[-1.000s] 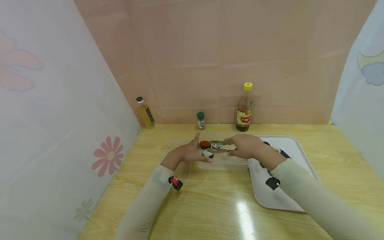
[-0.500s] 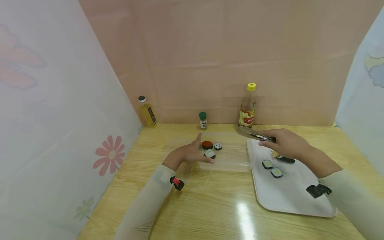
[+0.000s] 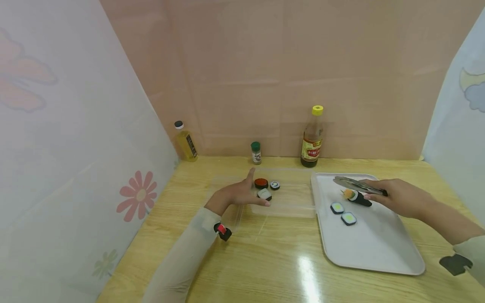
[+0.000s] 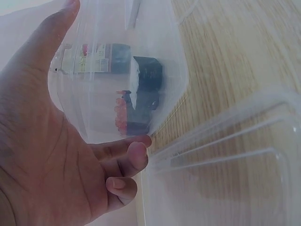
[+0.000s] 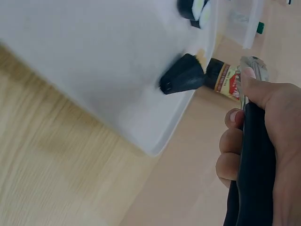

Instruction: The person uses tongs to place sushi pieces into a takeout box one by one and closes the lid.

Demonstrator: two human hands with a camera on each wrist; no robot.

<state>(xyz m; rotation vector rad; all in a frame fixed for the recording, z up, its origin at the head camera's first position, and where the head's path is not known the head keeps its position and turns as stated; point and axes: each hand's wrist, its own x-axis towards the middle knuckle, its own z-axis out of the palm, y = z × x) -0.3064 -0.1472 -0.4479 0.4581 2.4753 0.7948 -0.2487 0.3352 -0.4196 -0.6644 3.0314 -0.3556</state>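
My left hand (image 3: 240,194) rests at the left end of a clear plastic box (image 3: 284,210), thumb and fingers spread wide. Inside the box sit a red roe sushi (image 3: 261,183), a small round roll (image 3: 274,185) and a white-topped piece (image 3: 264,194). My right hand (image 3: 401,197) grips black-handled tongs (image 3: 354,184) above a white tray (image 3: 371,248). Beneath their tips lies a cone-shaped hand roll (image 3: 358,198), with orange filling at its left end; the tongs hold nothing. Two squarish sushi rolls, one farther back (image 3: 337,208) and one nearer (image 3: 349,218), lie on the tray.
Along the back wall stand a yellow oil bottle (image 3: 186,143), a green-capped spice jar (image 3: 256,153) and a yellow-capped sauce bottle (image 3: 312,141). Another clear plastic piece (image 4: 225,183) lies beside the box. Patterned cloth walls the table at left and right.
My right hand has moved right with the tongs, from over the box to over the tray. The small round roll now rests free of the tongs in the box. My left hand has stayed put.
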